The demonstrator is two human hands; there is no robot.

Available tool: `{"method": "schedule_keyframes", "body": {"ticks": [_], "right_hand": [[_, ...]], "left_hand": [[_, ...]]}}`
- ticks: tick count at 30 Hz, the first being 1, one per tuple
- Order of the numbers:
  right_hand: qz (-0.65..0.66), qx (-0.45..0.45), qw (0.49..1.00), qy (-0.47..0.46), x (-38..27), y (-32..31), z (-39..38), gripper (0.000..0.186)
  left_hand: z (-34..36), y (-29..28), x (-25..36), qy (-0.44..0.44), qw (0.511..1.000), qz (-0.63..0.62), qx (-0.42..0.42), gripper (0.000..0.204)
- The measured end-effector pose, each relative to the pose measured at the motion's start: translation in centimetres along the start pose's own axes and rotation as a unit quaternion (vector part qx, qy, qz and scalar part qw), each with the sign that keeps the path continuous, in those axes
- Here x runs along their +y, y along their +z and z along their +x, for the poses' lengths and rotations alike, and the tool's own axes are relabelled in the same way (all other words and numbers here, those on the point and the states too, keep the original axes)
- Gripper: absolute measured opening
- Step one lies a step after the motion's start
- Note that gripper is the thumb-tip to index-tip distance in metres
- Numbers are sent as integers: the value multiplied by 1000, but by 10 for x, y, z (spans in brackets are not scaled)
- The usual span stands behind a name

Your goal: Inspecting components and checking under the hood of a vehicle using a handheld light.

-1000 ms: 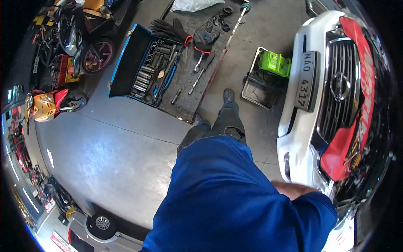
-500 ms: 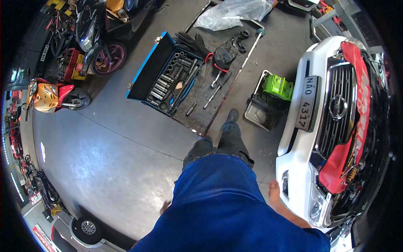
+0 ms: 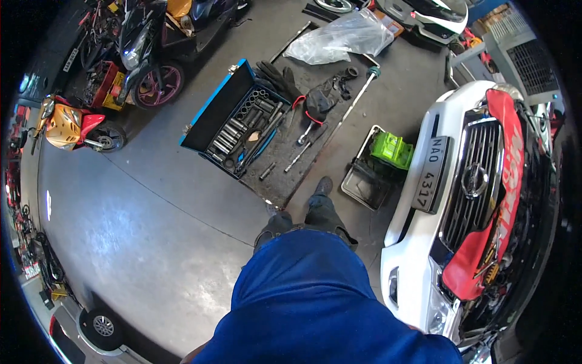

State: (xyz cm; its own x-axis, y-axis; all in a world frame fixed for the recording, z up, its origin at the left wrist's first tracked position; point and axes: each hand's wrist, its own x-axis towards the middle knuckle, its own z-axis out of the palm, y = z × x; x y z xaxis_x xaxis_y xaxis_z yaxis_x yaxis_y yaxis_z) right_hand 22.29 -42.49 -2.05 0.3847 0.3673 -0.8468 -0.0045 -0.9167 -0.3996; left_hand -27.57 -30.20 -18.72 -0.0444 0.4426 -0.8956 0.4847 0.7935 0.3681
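Note:
Neither of my hands shows now; only slivers of my arms edge out beside my blue shirt (image 3: 303, 303). Ahead of my feet, an open blue toolbox (image 3: 218, 103) holds rows of sockets (image 3: 229, 134) and several long tools. On the dark mat (image 3: 280, 193) beside it lie a ratchet (image 3: 305, 134), an extension bar (image 3: 297, 156) and a loose socket (image 3: 267, 171). Black gloves (image 3: 276, 79) rest against the box's far side. A black and red cloth item (image 3: 318, 103) sits near the ratchet.
To my right stands a white vehicle (image 3: 400, 242) with a red cover (image 3: 473, 267) over its front edge. A tray (image 3: 357, 191) with a green container (image 3: 391, 150) is by its bumper. Clear plastic sheeting (image 3: 339, 39) lies ahead; motorcycles (image 3: 66, 124) stand left.
Both hands, visible at my sides earlier, have gone out of view. My viewpoint has shifted, so the vehicle and tray sit lower and further left in the picture. The tools lie unmoved.

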Motion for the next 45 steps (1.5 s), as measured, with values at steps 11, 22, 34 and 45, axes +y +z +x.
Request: {"method": "schedule_keyframes", "body": {"ticks": [11, 22, 34, 45], "right_hand": [[-19, -5, 971, -239, -259, -104, 97, 25], [-441, 283, 711, -470, -459, 23, 348, 25], [206, -33, 894, -397, -406, 17, 185, 13], [4, 435, 749, -499, -268, 48, 122, 12]], "left_hand": [[-72, -41, 348, 367, 894, -188, 175, 44], [-76, 114, 476, 386, 873, -298, -22, 24], [-33, 165, 498, 441, 844, -306, -1, 27], [-4, 216, 444, 427, 885, -174, -70, 15]]}}
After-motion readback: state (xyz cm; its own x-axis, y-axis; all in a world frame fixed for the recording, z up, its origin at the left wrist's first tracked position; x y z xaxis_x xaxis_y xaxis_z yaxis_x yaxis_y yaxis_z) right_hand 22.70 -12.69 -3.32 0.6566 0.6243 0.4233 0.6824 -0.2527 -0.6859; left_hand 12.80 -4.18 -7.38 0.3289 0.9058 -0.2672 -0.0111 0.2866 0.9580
